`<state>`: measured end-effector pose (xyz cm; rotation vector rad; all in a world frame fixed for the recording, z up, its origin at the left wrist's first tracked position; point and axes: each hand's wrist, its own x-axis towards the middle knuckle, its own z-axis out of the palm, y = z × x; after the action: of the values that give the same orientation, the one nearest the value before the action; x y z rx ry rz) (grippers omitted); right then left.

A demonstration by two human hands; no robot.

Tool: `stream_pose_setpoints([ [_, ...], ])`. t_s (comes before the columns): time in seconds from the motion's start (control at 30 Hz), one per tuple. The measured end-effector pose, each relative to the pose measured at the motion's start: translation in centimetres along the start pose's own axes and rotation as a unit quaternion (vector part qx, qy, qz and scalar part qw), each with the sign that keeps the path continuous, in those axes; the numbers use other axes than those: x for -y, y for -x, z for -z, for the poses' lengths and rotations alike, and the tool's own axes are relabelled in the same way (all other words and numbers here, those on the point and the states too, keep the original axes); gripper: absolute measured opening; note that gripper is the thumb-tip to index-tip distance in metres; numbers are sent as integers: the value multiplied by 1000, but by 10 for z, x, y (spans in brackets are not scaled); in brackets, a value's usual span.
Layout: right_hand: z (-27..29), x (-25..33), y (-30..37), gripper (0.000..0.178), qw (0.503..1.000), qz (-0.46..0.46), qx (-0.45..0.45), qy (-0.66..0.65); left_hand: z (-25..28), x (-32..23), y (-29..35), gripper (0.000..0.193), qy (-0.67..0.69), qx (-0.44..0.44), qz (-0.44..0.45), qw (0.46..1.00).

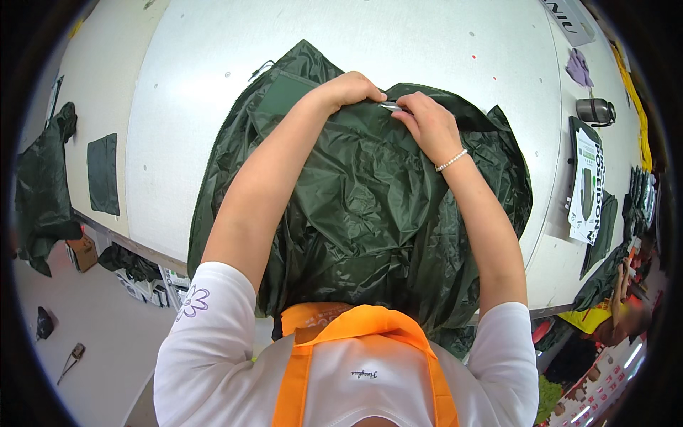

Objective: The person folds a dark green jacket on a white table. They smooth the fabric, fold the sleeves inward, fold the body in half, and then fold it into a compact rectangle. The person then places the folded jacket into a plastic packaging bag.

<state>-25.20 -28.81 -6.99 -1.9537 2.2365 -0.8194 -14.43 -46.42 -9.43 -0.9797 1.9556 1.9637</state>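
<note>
A dark green, shiny garment (363,192) with a zip along its left edge lies crumpled over the pale table in front of me. My left hand (348,91) pinches the cloth at its upper middle, fingertips closed on a seam or edge. Close beside it, my right hand (432,127) is closed around a small silver-bladed tool (390,106), whose tip points left toward the left fingertips. Most of that tool is hidden in the right fingers, so its exact kind cannot be made out.
On the table's right are a dark metal flask (596,112), a purple cloth (578,68) and printed sheets (585,186). A flat green fabric piece (103,174) and another green garment (44,188) lie left. A cardboard box (82,253) stands below; another person (620,320) is at far right.
</note>
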Motion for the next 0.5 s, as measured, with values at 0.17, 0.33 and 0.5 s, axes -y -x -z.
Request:
stream_pose_setpoints([
  [0.17, -2, -5, 2, 20, 1000, 10, 1, 9, -1, -4, 0, 24, -1, 6, 7, 1000],
  [0.33, 38, -13, 26, 25, 969, -180, -139, -95, -3, 3, 15, 20, -194, -134, -87, 968],
  [0.5, 104, -92, 189, 30, 871, -390, -299, 23, -29, 14, 124, 26, -426, -266, -363, 785],
])
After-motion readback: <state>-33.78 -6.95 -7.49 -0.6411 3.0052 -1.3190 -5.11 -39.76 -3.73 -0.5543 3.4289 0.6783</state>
